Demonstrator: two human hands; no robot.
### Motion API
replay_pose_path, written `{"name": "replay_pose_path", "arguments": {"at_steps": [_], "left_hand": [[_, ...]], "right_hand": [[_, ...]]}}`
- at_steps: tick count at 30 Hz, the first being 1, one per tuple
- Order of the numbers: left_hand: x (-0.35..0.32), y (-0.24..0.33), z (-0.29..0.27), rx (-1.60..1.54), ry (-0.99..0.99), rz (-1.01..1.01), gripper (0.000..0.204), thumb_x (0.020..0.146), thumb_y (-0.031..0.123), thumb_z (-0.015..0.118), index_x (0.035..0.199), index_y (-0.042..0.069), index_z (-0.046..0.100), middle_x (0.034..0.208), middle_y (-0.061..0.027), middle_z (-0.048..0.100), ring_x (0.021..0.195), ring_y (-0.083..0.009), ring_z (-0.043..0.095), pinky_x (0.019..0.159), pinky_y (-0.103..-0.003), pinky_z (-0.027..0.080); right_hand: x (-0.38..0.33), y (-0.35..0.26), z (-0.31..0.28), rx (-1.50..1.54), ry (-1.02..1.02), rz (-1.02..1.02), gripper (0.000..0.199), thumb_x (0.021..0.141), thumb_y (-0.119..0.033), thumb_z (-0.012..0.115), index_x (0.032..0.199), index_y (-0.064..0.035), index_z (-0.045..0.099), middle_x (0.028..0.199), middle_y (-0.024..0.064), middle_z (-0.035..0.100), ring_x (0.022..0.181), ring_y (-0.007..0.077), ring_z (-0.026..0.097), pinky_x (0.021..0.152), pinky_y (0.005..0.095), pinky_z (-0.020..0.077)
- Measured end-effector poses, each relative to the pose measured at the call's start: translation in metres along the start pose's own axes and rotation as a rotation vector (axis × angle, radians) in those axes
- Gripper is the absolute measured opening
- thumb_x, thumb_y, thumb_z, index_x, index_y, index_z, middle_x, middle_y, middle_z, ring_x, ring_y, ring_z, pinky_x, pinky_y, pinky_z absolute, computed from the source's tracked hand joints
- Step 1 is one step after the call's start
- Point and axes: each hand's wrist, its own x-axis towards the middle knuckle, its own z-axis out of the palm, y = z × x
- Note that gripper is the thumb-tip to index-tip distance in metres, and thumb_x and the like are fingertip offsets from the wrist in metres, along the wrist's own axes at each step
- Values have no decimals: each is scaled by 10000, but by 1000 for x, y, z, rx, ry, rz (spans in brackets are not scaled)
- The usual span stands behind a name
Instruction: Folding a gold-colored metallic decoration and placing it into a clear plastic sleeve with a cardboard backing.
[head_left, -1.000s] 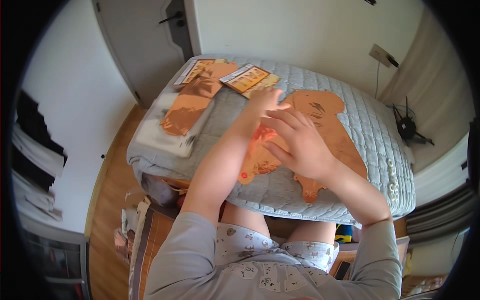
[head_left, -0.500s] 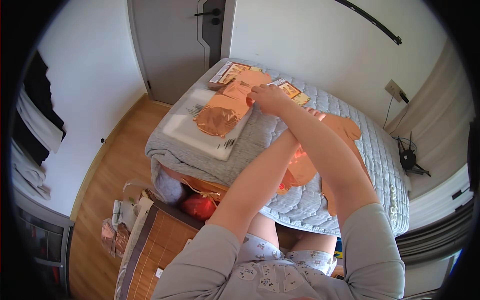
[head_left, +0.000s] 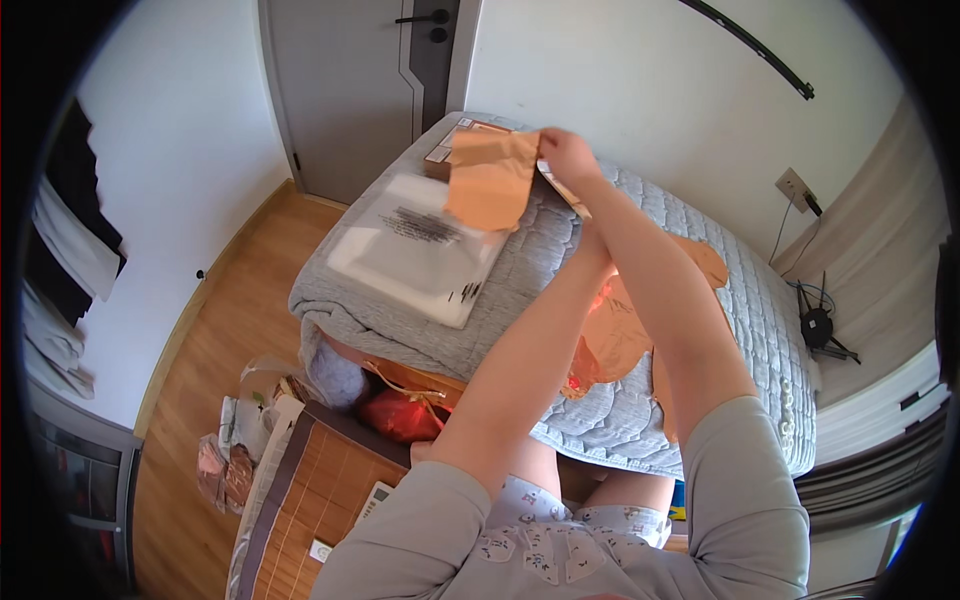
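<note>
My right hand (head_left: 568, 158) pinches the upper right corner of a flat orange-tan foil-like sheet (head_left: 490, 180). The sheet hangs above the far part of the bed, and its lower edge is rounded. Under and beside it lies a clear plastic package with white contents (head_left: 410, 265). My forearms cross, the right one on top. The left forearm (head_left: 535, 330) reaches in beneath, and its hand is hidden behind the right arm. More orange foil-like pieces (head_left: 615, 330) lie on the bed around my arms, with shiny reddish parts among them.
A grey quilted bed (head_left: 540, 240) carries these things, with printed cards (head_left: 440, 150) at its far end. Nearer are a red bag (head_left: 400, 412), a bamboo mat (head_left: 310, 500) and plastic bags (head_left: 240, 440) on the floor. A black router (head_left: 817, 327) stands on the right.
The sheet was lying over the clear package; my right hand has lifted it up and away, uncovering the package. My left hand's fingers, partly visible before, are now hidden.
</note>
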Motion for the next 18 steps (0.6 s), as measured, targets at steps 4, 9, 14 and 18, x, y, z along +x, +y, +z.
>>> {"name": "replay_pose_path", "arguments": {"at_steps": [4,9,14,18], "left_hand": [[2,87,-15,821,-88,-134,434,892,375,681,1172,44,691,1147,-179,721,1095,-328,685,928,-447,537],[-3,70,-42,516,158,1,397,929,329,671,1166,12,696,1157,-189,730,1119,-333,687,948,-425,530],[11,69,-43,-117,91,-287,481,985,467,582,1245,71,667,1178,-100,727,1076,-250,691,920,-407,518],[1,102,-33,-758,-198,-396,777,985,742,366,1459,143,507,1390,-64,606,1248,-227,586,1022,-429,460]], "right_hand": [[27,-1,-57,534,221,140,254,1000,-178,514,1052,-29,712,966,120,743,920,233,722,833,350,567],[5,-43,-133,986,277,17,153,1054,-148,515,1083,-58,634,1095,85,684,968,180,687,862,348,584],[-59,-18,-219,496,444,-290,186,1044,-67,488,1120,-28,653,1110,82,692,1021,218,683,884,346,566],[-156,-6,-262,-230,105,-695,242,963,38,569,1158,-18,700,1197,108,712,1107,269,670,931,355,545]]}}
